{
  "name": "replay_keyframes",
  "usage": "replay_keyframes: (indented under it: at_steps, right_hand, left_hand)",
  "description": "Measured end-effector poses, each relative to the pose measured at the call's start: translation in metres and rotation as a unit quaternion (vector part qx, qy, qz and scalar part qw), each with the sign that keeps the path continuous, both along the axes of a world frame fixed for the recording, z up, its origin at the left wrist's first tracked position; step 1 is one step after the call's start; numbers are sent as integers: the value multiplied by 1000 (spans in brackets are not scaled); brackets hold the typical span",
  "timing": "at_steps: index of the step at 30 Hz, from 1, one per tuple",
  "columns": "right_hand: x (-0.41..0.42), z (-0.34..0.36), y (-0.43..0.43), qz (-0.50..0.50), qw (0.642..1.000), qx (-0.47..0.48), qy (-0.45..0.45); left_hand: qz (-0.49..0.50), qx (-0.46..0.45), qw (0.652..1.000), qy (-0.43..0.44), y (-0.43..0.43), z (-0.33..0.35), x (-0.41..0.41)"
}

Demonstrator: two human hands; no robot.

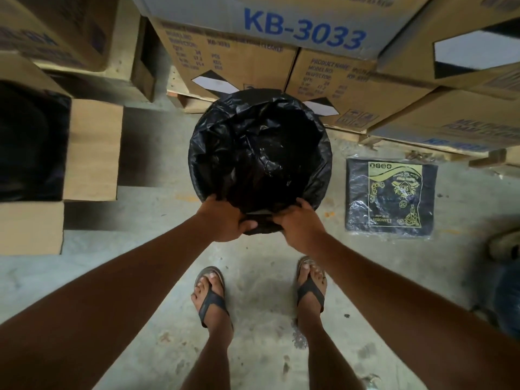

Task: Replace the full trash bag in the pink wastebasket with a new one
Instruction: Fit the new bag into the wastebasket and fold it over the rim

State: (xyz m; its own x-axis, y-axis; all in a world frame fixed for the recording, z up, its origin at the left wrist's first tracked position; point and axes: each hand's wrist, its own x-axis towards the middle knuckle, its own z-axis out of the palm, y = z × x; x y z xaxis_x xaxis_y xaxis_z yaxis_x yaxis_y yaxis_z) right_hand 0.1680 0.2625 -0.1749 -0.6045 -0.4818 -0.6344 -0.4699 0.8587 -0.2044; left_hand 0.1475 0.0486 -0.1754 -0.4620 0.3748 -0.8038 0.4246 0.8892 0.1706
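- A glossy black trash bag (260, 153) lines a round bin on the concrete floor (157, 277), its mouth open, interior dark, seemingly empty.
- Left hand (225, 218) and right hand (299, 223) clamp fingers on the bag's near rim.
- Right of the bin lies a pack of bags (389, 197); stacked cartons (281, 38) stand behind.

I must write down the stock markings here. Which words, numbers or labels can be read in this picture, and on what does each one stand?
"KB-3033": large blue print on the top carton.
"PRODUCT NAME", "MODEL NO", "INSPECTOR", "QTY": carton behind the black trash bag; values blurred.
"Ekonomis": upside down on the pack of trash bags; remaining label text too small.
Left-side carton: print blurred, unreadable.
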Motion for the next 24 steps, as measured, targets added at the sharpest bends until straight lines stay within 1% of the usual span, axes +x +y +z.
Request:
replay_keyframes:
  at_steps: [2,3,4,5,6,7,9,10,11,12,13,14,15,18,19,20,21,22,23,24]
  right_hand:
    - [-13,2,13,45,999,23,13]
    - [-19,4,18,62,997,30,16]
    - [-23,5,23,72,997,40,9]
    - [-28,4,26,80,996,51,-7]
    - [-33,4,30,91,994,60,-30]
    - [-40,3,33,112,989,70,-62]
    - [-53,3,32,143,975,93,-144]
    - [-58,2,30,121,974,82,-176]
    - [-63,1,28,72,978,58,-189]
    - [-66,-2,23,23,981,36,-189]
    - [-68,-8,20,-6,984,34,-174]
    - [-70,-13,16,-10,987,55,-151]
    - [-69,-19,13,1,987,95,-127]
    - [-70,-39,10,65,967,230,-87]
    - [-73,-43,10,80,957,263,-87]
    - [-77,-47,9,84,948,290,-97]
    - [-82,-49,7,85,939,315,-112]
    - [-86,-49,2,88,930,335,-125]
    - [-89,-49,-4,99,922,351,-127]
    - [-90,-48,-12,114,918,362,-117]
  left_hand:
    - [76,27,993,-81,12,3,-3]
    - [98,43,988,-107,18,4,-6]
    - [105,54,986,-119,20,4,-10]
    - [107,60,986,-113,20,3,-15]
    - [100,62,989,-93,17,2,-20]
    - [76,55,994,-48,14,0,-26]
    - [-13,28,996,84,8,-9,-39]
    - [-51,13,990,132,6,-13,-47]
    - [-73,1,985,154,3,-16,-54]
    - [-83,-16,985,152,0,-19,-60]
    - [-83,-41,987,134,-6,-24,-65]
    - [-79,-74,988,106,-12,-30,-68]
    - [-74,-117,987,79,-17,-33,-68]
    - [-59,-205,976,37,-26,-48,-61]
    - [-19,-208,978,22,-25,-52,-55]
    - [49,-199,979,5,-23,-52,-49]
    - [142,-172,975,0,-18,-52,-45]
    - [195,-143,970,9,-10,-53,-42]
    - [203,-116,972,21,-1,-53,-40]
    - [145,-113,982,47,10,-51,-40]
